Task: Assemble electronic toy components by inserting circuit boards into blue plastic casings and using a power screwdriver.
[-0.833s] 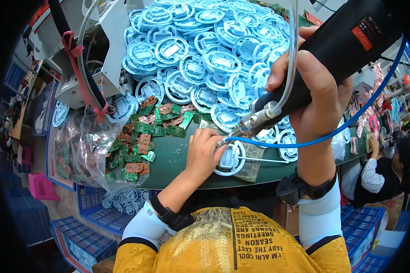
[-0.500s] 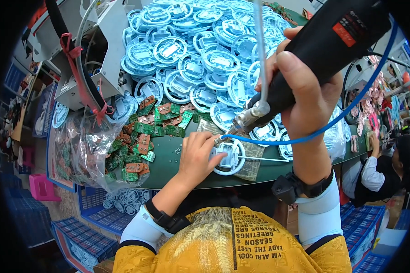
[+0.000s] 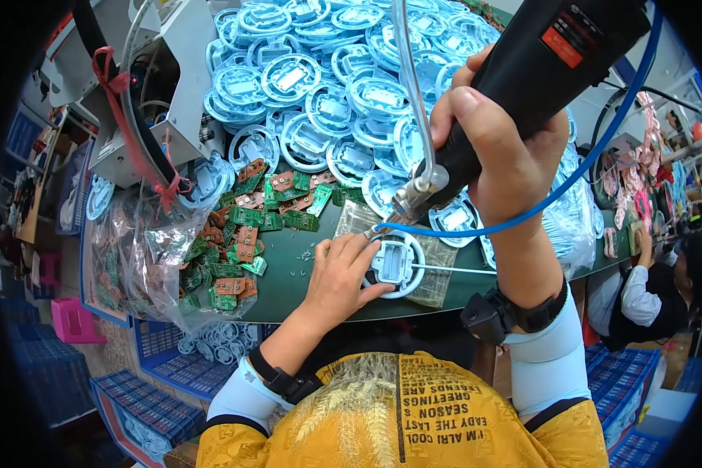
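Note:
My right hand [image 3: 515, 168] is wrapped round a thick black power screwdriver [image 3: 550, 78], tilted with its metal nose down to the left. A clear tube [image 3: 413, 86] and a blue hose [image 3: 476, 232] run to the nose. The driver's tip meets the upper left of a light-blue plastic toy steering wheel [image 3: 396, 264], close to my left fingertips; the exact contact is hidden. My left hand [image 3: 337, 279] holds that wheel's left side, thumb at the lower rim, fingers at the upper edge. The wheel lies on a yellowish, film-like pad [image 3: 435, 285], and a thin white stick [image 3: 460, 270] extends right from it.
Beyond my hands rises a large heap of light-blue wheels [image 3: 327, 113]. Green and brown circuit boards [image 3: 246, 242] lie left beside a clear plastic bag [image 3: 144, 261]. A grey metal machine [image 3: 179, 82] stands at far left. Blue crates [image 3: 168, 366] sit below; another person [image 3: 647, 296] works at right.
My right hand and the screwdriver have shifted slightly left. My left thumb has moved from the wheel's middle down to its lower rim, and the wheel sits slightly further right.

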Demonstrator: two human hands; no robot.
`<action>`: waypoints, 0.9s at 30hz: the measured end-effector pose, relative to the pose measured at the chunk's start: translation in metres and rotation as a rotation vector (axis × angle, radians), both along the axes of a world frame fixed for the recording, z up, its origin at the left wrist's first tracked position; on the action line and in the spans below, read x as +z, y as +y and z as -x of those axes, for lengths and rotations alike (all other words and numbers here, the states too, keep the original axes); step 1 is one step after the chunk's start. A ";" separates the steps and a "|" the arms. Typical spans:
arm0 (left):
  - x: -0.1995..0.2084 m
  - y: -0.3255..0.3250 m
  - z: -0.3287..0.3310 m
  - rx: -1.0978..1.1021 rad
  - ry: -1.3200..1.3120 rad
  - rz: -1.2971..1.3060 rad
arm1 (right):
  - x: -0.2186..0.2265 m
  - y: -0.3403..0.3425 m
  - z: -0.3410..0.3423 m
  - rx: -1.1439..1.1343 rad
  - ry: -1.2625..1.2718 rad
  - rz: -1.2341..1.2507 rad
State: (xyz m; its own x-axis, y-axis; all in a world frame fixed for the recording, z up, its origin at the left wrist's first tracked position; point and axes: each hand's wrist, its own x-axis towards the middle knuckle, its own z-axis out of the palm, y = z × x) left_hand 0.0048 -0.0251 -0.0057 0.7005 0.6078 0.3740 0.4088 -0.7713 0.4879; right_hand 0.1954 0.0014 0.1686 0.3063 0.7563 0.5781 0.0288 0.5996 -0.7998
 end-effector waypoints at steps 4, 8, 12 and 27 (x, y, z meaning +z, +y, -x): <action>0.003 -0.002 -0.002 0.008 0.015 0.005 | -0.004 -0.005 -0.001 -0.040 -0.127 -0.014; 0.008 0.001 -0.002 -0.005 0.032 0.016 | 0.000 0.004 0.001 -0.045 -0.162 0.059; 0.004 -0.004 -0.001 0.015 0.031 0.021 | 0.030 -0.009 -0.008 -0.020 0.040 -0.068; 0.001 -0.008 -0.005 -0.034 0.001 -0.008 | 0.017 -0.034 -0.012 -0.091 -0.063 0.042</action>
